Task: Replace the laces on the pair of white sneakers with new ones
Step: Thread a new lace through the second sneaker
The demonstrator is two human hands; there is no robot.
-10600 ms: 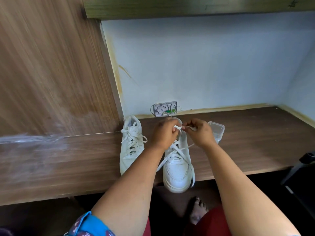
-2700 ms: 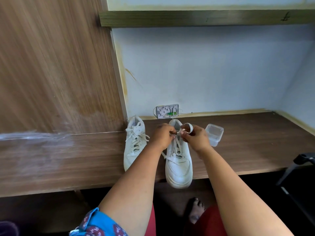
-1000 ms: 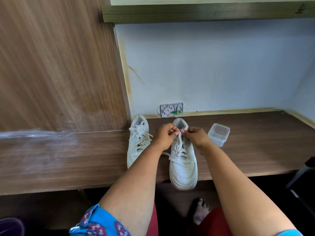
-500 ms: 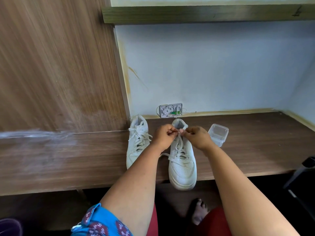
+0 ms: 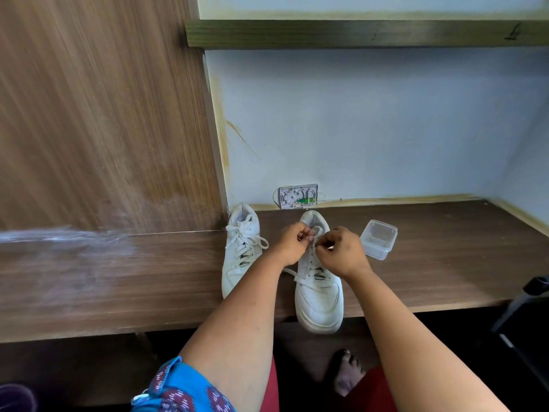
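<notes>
Two white sneakers stand on the brown wooden desk [image 5: 445,263], toes toward me. The left sneaker [image 5: 242,251] is laced, its ends lying loose over the tongue. The right sneaker [image 5: 318,295] overhangs the desk's front edge with its toe. Over its upper eyelets my left hand [image 5: 292,243] and my right hand [image 5: 338,251] meet, each pinching the white lace [image 5: 303,276] between thumb and fingers. A loose stretch of lace trails out to the left of the shoe. The lace tips are hidden by my fingers.
A small clear plastic container [image 5: 378,239] sits just right of the right sneaker. A white wall box [image 5: 298,196] with a green part is at the back against the pale wall. A wooden panel [image 5: 104,114] rises at left. A dark chair part [image 5: 528,307] is at right.
My hands have stayed at the top of the right sneaker, working the lace; the loop held up 2.7 s ago has been drawn down. The view has shifted slightly.
</notes>
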